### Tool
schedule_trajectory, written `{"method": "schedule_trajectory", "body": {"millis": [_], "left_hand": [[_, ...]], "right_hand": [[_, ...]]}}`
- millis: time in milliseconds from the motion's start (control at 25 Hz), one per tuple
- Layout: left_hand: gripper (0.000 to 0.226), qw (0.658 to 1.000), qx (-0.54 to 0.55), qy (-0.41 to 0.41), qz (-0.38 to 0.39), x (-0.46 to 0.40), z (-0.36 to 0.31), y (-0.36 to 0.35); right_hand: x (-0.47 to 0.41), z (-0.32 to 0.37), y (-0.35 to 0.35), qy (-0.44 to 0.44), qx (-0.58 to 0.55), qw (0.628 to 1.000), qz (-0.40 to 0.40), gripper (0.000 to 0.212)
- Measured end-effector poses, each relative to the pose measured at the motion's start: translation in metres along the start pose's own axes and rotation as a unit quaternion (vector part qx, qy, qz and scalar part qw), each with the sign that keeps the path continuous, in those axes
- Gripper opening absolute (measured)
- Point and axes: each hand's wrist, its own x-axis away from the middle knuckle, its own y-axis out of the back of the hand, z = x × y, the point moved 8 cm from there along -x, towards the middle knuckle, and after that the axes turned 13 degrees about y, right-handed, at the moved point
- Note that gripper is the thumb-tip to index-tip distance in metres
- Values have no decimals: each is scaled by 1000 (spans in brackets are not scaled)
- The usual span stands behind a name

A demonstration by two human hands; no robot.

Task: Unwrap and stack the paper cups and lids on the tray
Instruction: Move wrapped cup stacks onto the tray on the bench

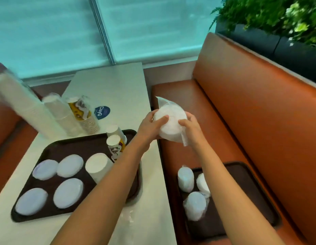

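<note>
Both hands, left hand and right hand, grip wrapped lids at 12 o'clock. Tray at 8 o'clock: lid stacks, cups placed. Sleeves at 10, packs at 4 still wrapped. Roughly halfway.

It looks like a café or fast-food place: an orange booth seat, a white table, brown serving trays and a planter behind the seat.

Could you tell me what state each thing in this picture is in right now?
Wrapped pack of lids: held up by both hands, plastic on.
Left hand: gripping the pack.
Right hand: gripping the pack.
Table tray: carries unwrapped lid stacks, upturned cups.
Bench tray: holds three wrapped packs.
Cup sleeves: wrapped, leaning.
</note>
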Motion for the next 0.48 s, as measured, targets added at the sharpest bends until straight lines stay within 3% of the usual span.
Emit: {"method": "schedule_trajectory", "body": {"millis": [200,480], "left_hand": [[48,998,-53,18,-36,-25,-27,84],[48,982,-166,50,-68,-101,-29,157]], "right_hand": [[-36,9,-83,-7,1,999,36,24],[-101,-48,-149,-53,12,998,40,31]]}}
